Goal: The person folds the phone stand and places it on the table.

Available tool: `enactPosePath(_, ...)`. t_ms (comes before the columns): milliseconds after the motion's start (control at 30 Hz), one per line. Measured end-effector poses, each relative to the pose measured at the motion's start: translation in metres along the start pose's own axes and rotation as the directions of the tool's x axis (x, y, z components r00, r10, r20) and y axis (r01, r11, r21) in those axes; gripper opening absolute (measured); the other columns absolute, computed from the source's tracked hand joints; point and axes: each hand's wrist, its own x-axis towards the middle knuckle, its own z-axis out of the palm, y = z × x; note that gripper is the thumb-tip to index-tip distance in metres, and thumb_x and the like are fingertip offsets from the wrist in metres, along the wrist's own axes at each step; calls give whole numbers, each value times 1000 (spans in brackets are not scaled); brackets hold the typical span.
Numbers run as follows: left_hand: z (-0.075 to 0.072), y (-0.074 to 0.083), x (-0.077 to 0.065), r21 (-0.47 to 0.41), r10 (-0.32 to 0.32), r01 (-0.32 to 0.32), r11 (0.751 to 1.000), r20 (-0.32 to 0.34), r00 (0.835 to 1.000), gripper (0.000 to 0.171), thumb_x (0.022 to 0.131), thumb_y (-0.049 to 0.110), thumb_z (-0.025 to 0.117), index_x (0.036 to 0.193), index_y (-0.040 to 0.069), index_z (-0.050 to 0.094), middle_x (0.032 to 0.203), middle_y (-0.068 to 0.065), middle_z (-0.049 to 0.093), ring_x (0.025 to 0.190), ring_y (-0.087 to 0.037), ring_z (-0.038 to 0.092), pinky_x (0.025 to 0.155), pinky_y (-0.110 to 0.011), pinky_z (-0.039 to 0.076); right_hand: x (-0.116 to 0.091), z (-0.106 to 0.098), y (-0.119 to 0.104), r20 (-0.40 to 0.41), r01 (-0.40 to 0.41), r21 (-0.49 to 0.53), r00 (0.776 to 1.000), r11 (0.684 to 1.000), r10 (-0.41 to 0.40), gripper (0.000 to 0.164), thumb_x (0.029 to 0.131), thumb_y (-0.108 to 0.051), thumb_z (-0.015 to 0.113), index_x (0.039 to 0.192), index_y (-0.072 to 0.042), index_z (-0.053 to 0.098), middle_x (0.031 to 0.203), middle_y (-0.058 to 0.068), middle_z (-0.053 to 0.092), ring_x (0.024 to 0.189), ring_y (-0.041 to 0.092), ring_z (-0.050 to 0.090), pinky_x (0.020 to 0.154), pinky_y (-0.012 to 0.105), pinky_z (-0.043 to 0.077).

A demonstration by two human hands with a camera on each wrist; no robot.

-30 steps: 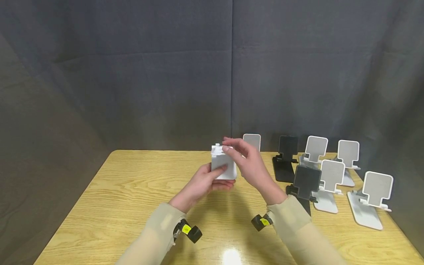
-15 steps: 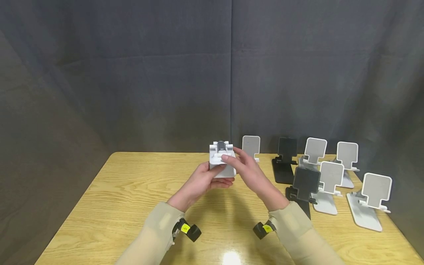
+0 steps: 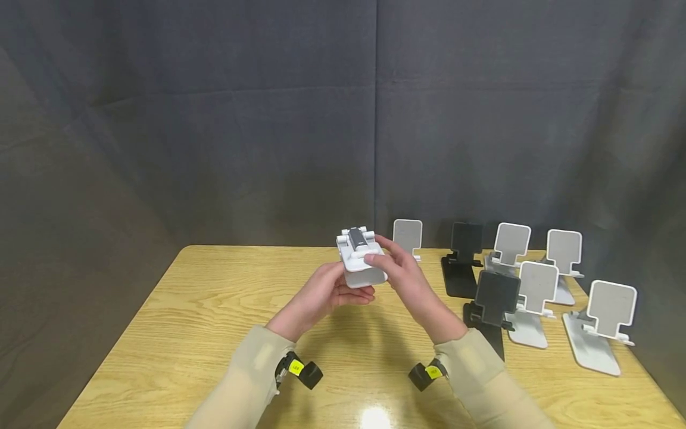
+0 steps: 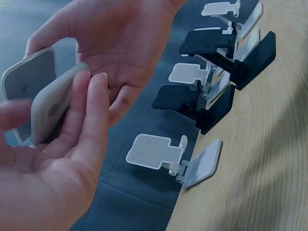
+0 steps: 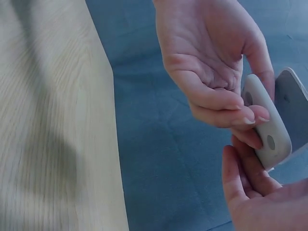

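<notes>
A white folding phone stand (image 3: 351,263) is held up above the table in both hands. Its hinge end, with a dark grey strip (image 3: 357,238), faces up in the head view. My left hand (image 3: 317,293) grips the stand from the left, fingers under its base and thumb hidden behind the upper plate. From the right, my right hand (image 3: 405,279) pinches it, thumb on the near edge and index finger behind. In the left wrist view the base (image 4: 50,106) and the grey-faced plate (image 4: 36,77) stand apart at an angle. The right wrist view shows round pads under the base (image 5: 270,126).
Several unfolded stands line the table's right side, among them a white one (image 3: 592,345), a black one (image 3: 495,298) and another black one (image 3: 460,274). One white stand (image 3: 407,234) is partly hidden behind my right hand. A dark curtain (image 3: 268,149) hangs behind the wooden table (image 3: 214,310).
The held stand has tilted, bringing its hinge and dark strip into view. My right hand has come down along its right side, and my left thumb has slipped out of sight.
</notes>
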Motion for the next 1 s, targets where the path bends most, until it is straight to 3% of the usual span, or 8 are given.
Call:
enactPosePath(200,-3,3,-1,-88,-21,19,996,-19,1000,61,105,31,20,134,-14,47,99,-21,71,86,-24,71,91,-43,57,0,3,1,-7,21,30,1000,999,-20,75,96,-33,65,157,-5,32,135,21,57,128,32,51,116,55,30)
enactPosePath(333,-2,3,-1,-45,-35,34,998,-39,999,76,107,54,22,138,-11,48,100,-18,72,85,-22,72,88,-40,58,0,4,1,-9,26,5,1000,1000,-26,77,95,-34,67,158,-5,32,136,20,60,127,31,54,115,53,32)
enactPosePath(433,-2,3,0,-4,-33,33,999,-53,998,77,106,60,29,138,-7,49,94,-13,73,83,-20,73,85,-38,59,-1,6,1,-1,25,-1,1000,1000,-25,78,96,-35,68,158,-6,31,139,18,59,129,29,54,116,53,31)
enactPosePath(700,-1,1,0,11,-46,47,999,-86,995,67,108,53,39,126,-9,58,85,-8,73,79,-17,72,81,-33,60,-1,6,5,28,49,-11,998,999,-49,77,98,-30,69,159,-6,29,141,17,58,130,29,55,116,57,29)
enactPosePath(1000,-3,-3,0,-8,-14,13,1000,-87,996,51,112,33,38,120,-13,57,82,-7,71,75,-14,70,78,-31,60,3,9,12,59,119,-32,991,992,-117,80,95,-11,74,160,-6,27,137,19,61,120,28,63,104,43,48)
